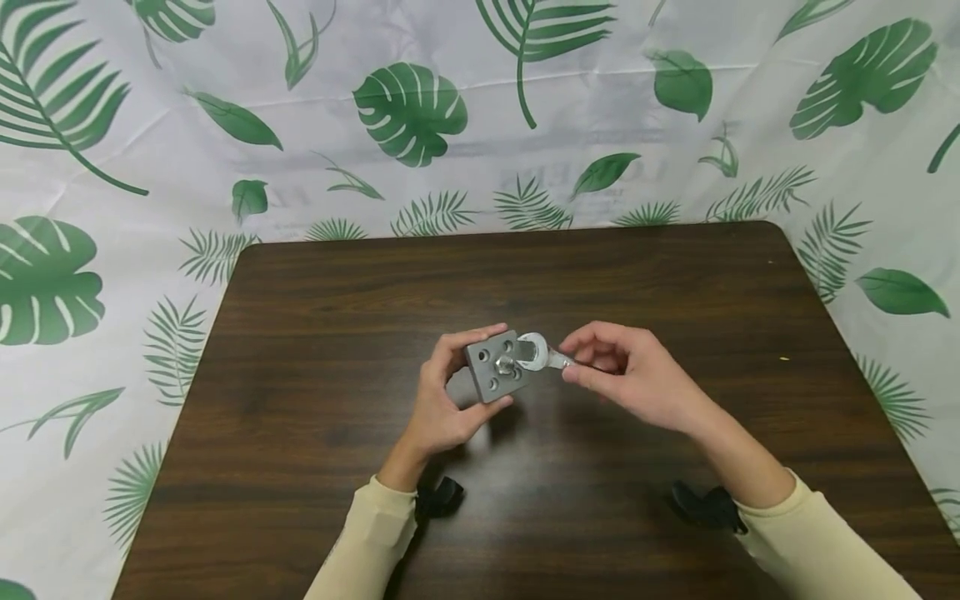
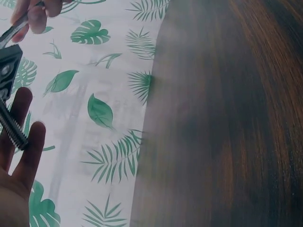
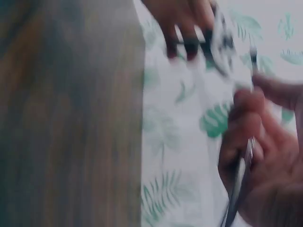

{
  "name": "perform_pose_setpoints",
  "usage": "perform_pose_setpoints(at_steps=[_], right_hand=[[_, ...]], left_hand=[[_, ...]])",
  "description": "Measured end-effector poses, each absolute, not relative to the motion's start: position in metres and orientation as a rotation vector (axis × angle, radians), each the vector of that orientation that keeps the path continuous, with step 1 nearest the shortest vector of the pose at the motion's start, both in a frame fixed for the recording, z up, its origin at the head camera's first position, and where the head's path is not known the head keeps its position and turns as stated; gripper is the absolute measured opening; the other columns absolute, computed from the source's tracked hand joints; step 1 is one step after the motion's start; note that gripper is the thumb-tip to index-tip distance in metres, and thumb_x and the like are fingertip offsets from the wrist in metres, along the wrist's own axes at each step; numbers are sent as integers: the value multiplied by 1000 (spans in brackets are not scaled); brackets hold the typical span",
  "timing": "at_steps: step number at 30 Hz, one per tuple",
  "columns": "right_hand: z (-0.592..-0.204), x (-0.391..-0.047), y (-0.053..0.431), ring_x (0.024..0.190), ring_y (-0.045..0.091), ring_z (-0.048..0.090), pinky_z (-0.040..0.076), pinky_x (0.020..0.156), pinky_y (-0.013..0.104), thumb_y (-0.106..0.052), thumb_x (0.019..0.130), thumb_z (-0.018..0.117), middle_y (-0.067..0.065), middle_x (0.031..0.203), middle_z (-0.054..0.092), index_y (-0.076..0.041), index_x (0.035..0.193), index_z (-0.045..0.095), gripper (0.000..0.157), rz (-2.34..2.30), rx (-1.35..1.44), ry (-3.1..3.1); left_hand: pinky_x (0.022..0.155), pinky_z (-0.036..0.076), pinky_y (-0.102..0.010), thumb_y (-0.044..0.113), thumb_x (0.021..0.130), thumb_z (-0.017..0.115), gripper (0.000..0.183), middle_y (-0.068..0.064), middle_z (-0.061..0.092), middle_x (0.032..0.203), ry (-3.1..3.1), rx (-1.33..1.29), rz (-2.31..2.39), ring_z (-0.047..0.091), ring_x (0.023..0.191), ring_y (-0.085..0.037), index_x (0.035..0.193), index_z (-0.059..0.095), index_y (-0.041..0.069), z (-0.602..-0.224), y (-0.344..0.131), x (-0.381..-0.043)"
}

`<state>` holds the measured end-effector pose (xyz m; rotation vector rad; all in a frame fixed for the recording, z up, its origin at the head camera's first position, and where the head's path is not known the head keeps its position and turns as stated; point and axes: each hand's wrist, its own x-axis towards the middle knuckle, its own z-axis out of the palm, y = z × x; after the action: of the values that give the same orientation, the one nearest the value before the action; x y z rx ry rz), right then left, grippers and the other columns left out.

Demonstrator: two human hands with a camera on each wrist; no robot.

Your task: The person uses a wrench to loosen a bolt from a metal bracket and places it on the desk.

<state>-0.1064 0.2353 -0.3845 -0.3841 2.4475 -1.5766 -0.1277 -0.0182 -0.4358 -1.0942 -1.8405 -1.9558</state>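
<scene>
My left hand grips a grey metal plate by its edges, thumb below and fingers above. The plate has several holes and a bright metal stud or bolt end near its middle. A threaded bolt sticks out by the left fingers in the left wrist view. My right hand pinches the shank of a silver wrench. Its ring end is at the plate's right side; whether it sits around a part there, I cannot tell. The right wrist view is blurred, with the wrench handle passing under the curled fingers.
A dark wood-grain table lies beneath both hands. Behind it and at its sides hangs a white sheet with green leaves. Black straps are on the wrists. A tiny yellow speck lies at the table's right.
</scene>
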Motion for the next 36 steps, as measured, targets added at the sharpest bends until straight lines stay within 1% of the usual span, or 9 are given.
perform_pose_setpoints(at_steps=[6, 10, 14, 17, 19, 27, 32, 36], right_hand=[[-398, -69, 206, 47, 23, 55, 48, 42, 37, -15, 92, 70, 14, 78, 60, -3, 110, 57, 25, -1900, -46, 2283], [-406, -55, 188, 47, 19, 56, 50, 43, 36, -13, 95, 66, 16, 80, 57, 1, 113, 49, 28, -2111, 65, 2021], [-410, -49, 173, 50, 16, 56, 50, 45, 32, -14, 96, 64, 12, 80, 57, 1, 114, 46, 29, -2231, 121, 1821], [-409, -45, 164, 51, 15, 57, 51, 48, 31, -16, 96, 64, 10, 81, 57, -1, 114, 46, 30, -2286, 171, 1716], [-408, -43, 159, 52, 15, 58, 53, 50, 32, -16, 96, 64, 10, 82, 57, -2, 114, 45, 30, -2308, 206, 1678], [-400, -36, 143, 57, 20, 66, 57, 61, 42, -16, 96, 64, 11, 84, 59, -3, 115, 44, 31, -2351, 355, 1591], [-397, -31, 138, 61, 21, 68, 57, 65, 44, -16, 96, 64, 10, 85, 60, -3, 114, 42, 31, -2378, 403, 1547], [-399, -30, 137, 63, 20, 69, 57, 68, 44, -17, 96, 64, 10, 86, 60, -3, 115, 42, 31, -2367, 410, 1504]], left_hand=[[90, 49, -33, -15, 61, 79, 67, -31, 58, 126, -1805, -1006, -1923, 64, 107, -34, 119, 45, -16, -435, -15, -129], [91, 49, -33, -16, 61, 78, 66, -32, 57, 125, -1777, -978, -1891, 63, 108, -35, 118, 45, -17, -434, -13, -129], [93, 48, -36, -14, 63, 78, 65, -31, 57, 127, -1763, -978, -1897, 61, 112, -35, 119, 45, -17, -434, -11, -131], [94, 47, -37, -12, 66, 76, 62, -31, 57, 127, -1759, -987, -1902, 61, 113, -35, 119, 45, -17, -433, -9, -132], [94, 47, -37, -11, 67, 75, 61, -31, 57, 127, -1759, -990, -1897, 61, 112, -35, 119, 45, -17, -434, -8, -132], [96, 45, -38, -11, 66, 72, 57, -31, 58, 125, -1727, -976, -1891, 61, 112, -35, 116, 45, -17, -435, -3, -132], [98, 45, -39, -11, 65, 71, 57, -33, 57, 125, -1694, -969, -1894, 60, 115, -38, 115, 45, -19, -434, -1, -133], [98, 44, -38, -11, 66, 70, 56, -33, 57, 124, -1693, -978, -1883, 60, 115, -37, 115, 45, -19, -433, 0, -133]])
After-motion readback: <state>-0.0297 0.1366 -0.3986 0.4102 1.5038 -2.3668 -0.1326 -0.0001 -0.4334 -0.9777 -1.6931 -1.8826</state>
